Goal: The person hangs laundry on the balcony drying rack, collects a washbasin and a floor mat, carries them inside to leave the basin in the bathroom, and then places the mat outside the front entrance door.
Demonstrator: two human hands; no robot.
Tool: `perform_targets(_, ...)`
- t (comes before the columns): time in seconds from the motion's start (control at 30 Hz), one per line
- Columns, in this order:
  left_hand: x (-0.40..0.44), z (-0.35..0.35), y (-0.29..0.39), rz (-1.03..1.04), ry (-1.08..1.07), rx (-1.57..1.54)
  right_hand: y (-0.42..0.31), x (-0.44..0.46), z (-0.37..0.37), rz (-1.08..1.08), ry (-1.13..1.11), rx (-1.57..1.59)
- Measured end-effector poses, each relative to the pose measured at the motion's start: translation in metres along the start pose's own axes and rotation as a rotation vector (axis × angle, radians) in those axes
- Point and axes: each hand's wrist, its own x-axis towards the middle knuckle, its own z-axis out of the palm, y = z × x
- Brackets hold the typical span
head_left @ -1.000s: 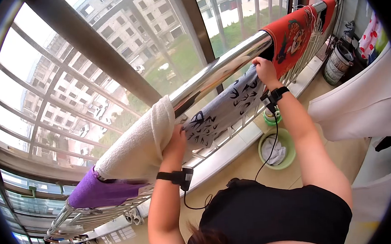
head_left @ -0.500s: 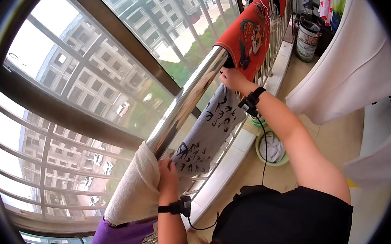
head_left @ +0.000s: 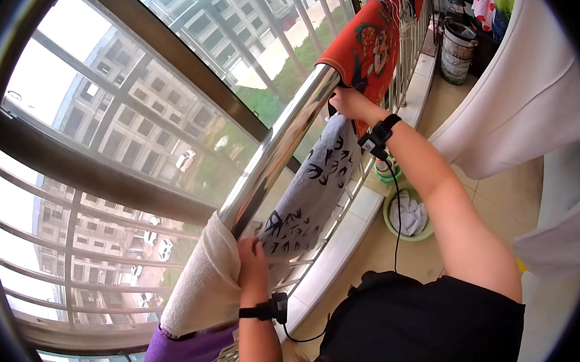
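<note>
Below the shiny rail point(head_left: 281, 144), between cream towel point(head_left: 202, 274) and red cloth point(head_left: 369, 44), patterned grey cloth point(head_left: 311, 193) hangs, both hands' grips point(head_left: 251, 254) point(head_left: 346, 103) clamped on its upper corners, bare rail above.

Draped over the handrail point(head_left: 280, 141), from lower left to upper right: mat point(head_left: 181, 354), towel point(head_left: 200, 285) and, well apart, banner point(head_left: 365, 48). Below the handrail, between mat-side towel and banner: cloth point(head_left: 317, 179). Left, behind the handrail: window point(head_left: 165, 122). Right of the railing point(head_left: 403, 72), on the floor point(head_left: 489, 197): basin point(head_left: 390, 225) with laundry point(head_left: 410, 214) inside, bucket point(head_left: 456, 58) farther off. Far right: hanging sheet point(head_left: 512, 91).
</note>
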Motion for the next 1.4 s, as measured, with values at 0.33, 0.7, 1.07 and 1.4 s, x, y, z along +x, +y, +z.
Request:
perform_targets(0.33, 0.0, 0.002, 0.0, -0.015, -0.009, 0.037, -0.031, -0.019, -0.019, 0.188, -0.017, 0.279)
perform_targets(0.7, 0.0, 0.001, -0.001, -0.004, 0.004, 0.049, -0.038, -0.021, -0.025, 0.259, 0.259, 0.214)
perform_targets(1.07, -0.001, 0.003, -0.002, 0.012, 0.049, -0.041, -0.051, -0.027, -0.038, 0.262, 0.531, 0.345)
perform_targets(1.4, 0.0, 0.003, -0.004, -0.001, 0.043, -0.016, -0.063, -0.029, -0.044, 0.252, 0.59, 0.38)
